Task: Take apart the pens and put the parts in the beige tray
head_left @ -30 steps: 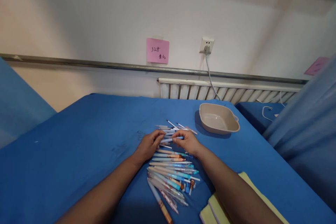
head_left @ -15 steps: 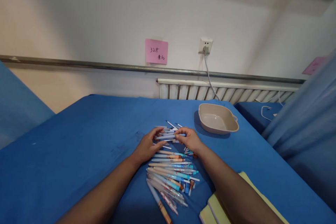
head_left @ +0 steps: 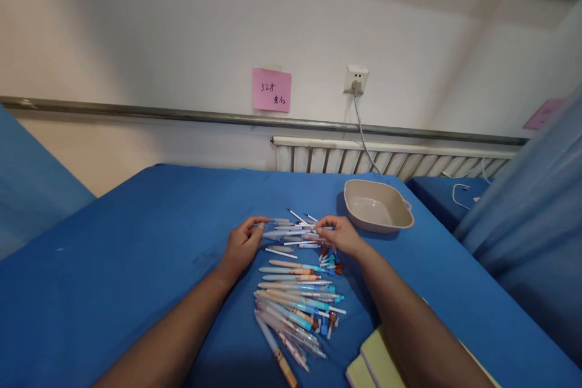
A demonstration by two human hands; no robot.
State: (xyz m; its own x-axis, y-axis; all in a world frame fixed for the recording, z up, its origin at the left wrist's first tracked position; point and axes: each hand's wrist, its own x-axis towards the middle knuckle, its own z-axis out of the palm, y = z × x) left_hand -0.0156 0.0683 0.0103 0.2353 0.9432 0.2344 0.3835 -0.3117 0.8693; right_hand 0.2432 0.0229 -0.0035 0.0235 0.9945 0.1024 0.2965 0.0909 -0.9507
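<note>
My right hand (head_left: 340, 235) is closed in a pinch on the right end of a pale blue pen barrel (head_left: 286, 234), which points left over a cluster of loose pen parts. Left of that cluster, my left hand (head_left: 243, 245) has its index finger stretched out near the end of a clear pen barrel (head_left: 279, 220); nothing shows in its grasp. Thin white refills (head_left: 297, 216) lie at the far side of the parts. Closer to me, several pens (head_left: 291, 297) in peach, pale blue and clear plastic lie in rows. Small blue and brown pen caps (head_left: 324, 326) sit at their right ends.
A beige plastic basin (head_left: 379, 206) stands at the back right of the blue-covered bed (head_left: 136, 242). A folded yellow cloth (head_left: 377, 357) lies under my right forearm. Behind are a radiator (head_left: 331, 157), a metal rail (head_left: 182, 113) and a plugged-in cable (head_left: 361, 124).
My left hand has drawn away to the left from the pen parts. My right hand has shifted slightly right, carrying the pale blue barrel's end with it.
</note>
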